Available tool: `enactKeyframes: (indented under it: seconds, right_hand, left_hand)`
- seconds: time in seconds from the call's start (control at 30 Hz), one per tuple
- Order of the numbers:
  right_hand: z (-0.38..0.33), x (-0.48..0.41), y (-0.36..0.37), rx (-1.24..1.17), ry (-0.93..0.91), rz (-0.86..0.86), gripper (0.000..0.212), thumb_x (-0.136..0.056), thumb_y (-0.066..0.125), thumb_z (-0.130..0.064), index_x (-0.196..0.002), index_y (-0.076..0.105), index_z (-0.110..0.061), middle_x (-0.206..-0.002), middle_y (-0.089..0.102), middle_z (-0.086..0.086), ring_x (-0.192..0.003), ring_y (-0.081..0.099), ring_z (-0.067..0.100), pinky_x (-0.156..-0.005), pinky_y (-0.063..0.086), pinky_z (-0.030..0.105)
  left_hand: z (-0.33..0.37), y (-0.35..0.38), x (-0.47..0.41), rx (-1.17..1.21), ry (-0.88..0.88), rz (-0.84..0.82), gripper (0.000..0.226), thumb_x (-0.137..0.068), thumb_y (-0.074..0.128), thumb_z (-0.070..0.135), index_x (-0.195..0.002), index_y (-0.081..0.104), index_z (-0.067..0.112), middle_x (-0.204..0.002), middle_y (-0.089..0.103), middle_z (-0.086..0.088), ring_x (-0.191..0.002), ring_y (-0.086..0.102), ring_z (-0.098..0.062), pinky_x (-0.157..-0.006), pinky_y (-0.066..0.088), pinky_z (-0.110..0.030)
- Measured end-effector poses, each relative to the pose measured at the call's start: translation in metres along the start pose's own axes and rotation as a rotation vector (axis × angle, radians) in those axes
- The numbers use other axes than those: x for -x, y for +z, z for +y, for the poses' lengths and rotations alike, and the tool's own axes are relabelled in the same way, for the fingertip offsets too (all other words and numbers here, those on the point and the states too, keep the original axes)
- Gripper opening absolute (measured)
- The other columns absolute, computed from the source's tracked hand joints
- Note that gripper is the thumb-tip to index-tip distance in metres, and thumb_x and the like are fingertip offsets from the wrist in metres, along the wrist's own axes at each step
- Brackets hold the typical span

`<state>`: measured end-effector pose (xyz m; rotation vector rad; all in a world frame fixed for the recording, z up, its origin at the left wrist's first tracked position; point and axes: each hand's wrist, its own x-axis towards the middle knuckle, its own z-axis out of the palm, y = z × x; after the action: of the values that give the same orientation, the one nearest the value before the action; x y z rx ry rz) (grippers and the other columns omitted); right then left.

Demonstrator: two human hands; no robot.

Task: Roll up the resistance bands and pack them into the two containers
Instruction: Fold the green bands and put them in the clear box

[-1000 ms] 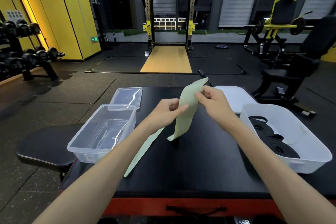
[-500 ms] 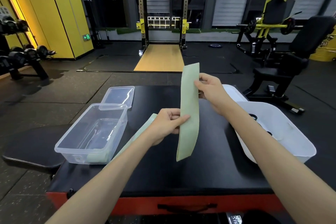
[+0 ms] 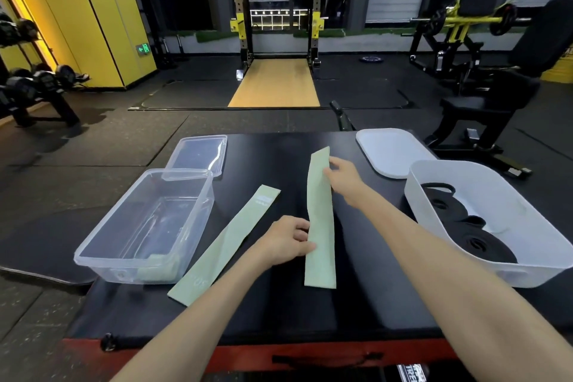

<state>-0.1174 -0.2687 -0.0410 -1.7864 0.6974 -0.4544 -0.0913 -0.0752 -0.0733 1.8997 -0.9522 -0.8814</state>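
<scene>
Currently your left hand (image 3: 286, 240) pinches the pale green band (image 3: 321, 220) at mid-length, right hand (image 3: 344, 175) pinching near its far end, above the bench (image 3: 279, 313) between clear container (image 3: 198, 226) and white container (image 3: 496, 183); thin, limp, likely light: take one end and keep the grip firm for rolling.

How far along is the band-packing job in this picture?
Done: rolled black bands sit in the white container, a green roll apparently in the clear container. In hand: left hand and right hand hold an unrolled green band. Remaining: that band and the second green band, lying flat.
</scene>
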Motion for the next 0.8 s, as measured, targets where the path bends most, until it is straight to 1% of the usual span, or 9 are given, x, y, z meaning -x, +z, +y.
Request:
enactKeyframes:
  seconds: [0.1,0.17,0.27,0.33,0.4,0.5,0.6,0.7,0.8]
  right_hand:
    - [0.016,-0.01,0.008,0.044,0.027,-0.013,0.034,-0.09,0.042,-0.009,-0.106,0.068,-0.024,-0.1,0.071,0.012,-0.085,0.066,0.024,-0.074,0.054,0.036]
    - [0.026,-0.013,0.014,0.092,0.033,-0.031,0.03,-0.086,0.043,-0.011,-0.095,0.07,-0.023,-0.095,0.071,0.015,-0.081,0.066,0.023,-0.078,0.055,0.038]
    - [0.028,-0.01,0.02,0.226,0.016,-0.023,0.021,-0.088,0.044,-0.009,-0.088,0.064,-0.007,-0.067,0.057,0.013,-0.061,0.046,0.016,-0.057,0.04,0.025]
    - [0.023,-0.005,0.02,0.309,0.001,0.01,0.014,-0.091,0.048,-0.009,-0.082,0.059,-0.007,-0.064,0.05,0.003,-0.065,0.045,0.019,-0.054,0.035,0.025]
    - [0.021,0.0,0.018,0.366,-0.003,0.02,0.01,-0.092,0.053,-0.012,-0.091,0.06,-0.005,-0.076,0.056,0.006,-0.078,0.051,0.026,-0.064,0.044,0.029]
    - [0.021,0.017,0.008,0.423,-0.039,0.02,0.044,-0.095,0.053,-0.014,-0.136,0.046,0.001,-0.116,0.058,0.009,-0.109,0.053,0.024,-0.095,0.042,0.032]
    - [0.031,0.053,0.001,0.567,-0.294,-0.007,0.027,-0.094,0.048,-0.011,-0.118,0.06,-0.006,-0.115,0.062,0.002,-0.106,0.057,0.025,-0.086,0.045,0.032]
    - [0.054,0.088,0.001,0.786,-0.461,-0.15,0.038,-0.097,0.044,-0.017,-0.133,0.049,-0.006,-0.137,0.049,0.007,-0.126,0.044,0.026,-0.102,0.038,0.039]
    - [0.069,0.114,0.005,1.021,-0.566,-0.3,0.037,-0.1,0.028,-0.024,-0.131,0.042,-0.009,-0.138,0.04,0.001,-0.128,0.035,0.017,-0.101,0.035,0.038]
  left_hand:
    - [0.0,-0.002,0.002,-0.223,0.065,0.06,0.025,-0.084,0.067,0.02,-0.108,0.068,0.025,-0.088,0.069,0.013,-0.067,0.057,0.003,-0.07,0.042,-0.005]
    - [-0.004,-0.002,0.002,-0.33,0.107,0.121,0.027,-0.079,0.072,0.024,-0.106,0.069,0.027,-0.086,0.059,0.014,-0.061,0.047,-0.001,-0.058,0.038,-0.005]
    - [-0.009,-0.001,0.001,-0.396,0.136,0.165,0.029,-0.077,0.075,0.029,-0.105,0.068,0.029,-0.089,0.054,0.009,-0.065,0.044,-0.004,-0.057,0.035,-0.009]
    - [-0.011,0.001,0.0,-0.394,0.124,0.18,0.034,-0.076,0.076,0.031,-0.108,0.066,0.026,-0.092,0.057,0.008,-0.069,0.047,-0.006,-0.062,0.036,-0.012]
    - [-0.012,0.002,0.002,-0.375,0.091,0.208,0.045,-0.075,0.077,0.032,-0.116,0.06,0.023,-0.096,0.06,0.008,-0.074,0.05,-0.009,-0.068,0.039,-0.018]
    - [-0.012,0.006,0.01,-0.329,0.111,0.237,0.052,-0.076,0.076,0.031,-0.123,0.053,0.026,-0.094,0.06,0.011,-0.075,0.053,-0.008,-0.073,0.045,-0.021]
    - [-0.018,0.011,0.026,-0.413,0.222,0.202,0.038,-0.08,0.072,0.036,-0.116,0.06,0.03,-0.099,0.055,0.014,-0.083,0.052,-0.008,-0.081,0.046,-0.021]
    - [-0.024,0.015,0.039,-0.442,0.306,0.144,0.03,-0.077,0.076,0.04,-0.104,0.068,0.029,-0.101,0.055,0.014,-0.085,0.051,-0.001,-0.078,0.039,-0.01]
    - [-0.023,0.017,0.045,-0.406,0.328,0.168,0.028,-0.074,0.079,0.035,-0.1,0.071,0.025,-0.091,0.059,0.008,-0.078,0.051,-0.005,-0.072,0.036,-0.006]
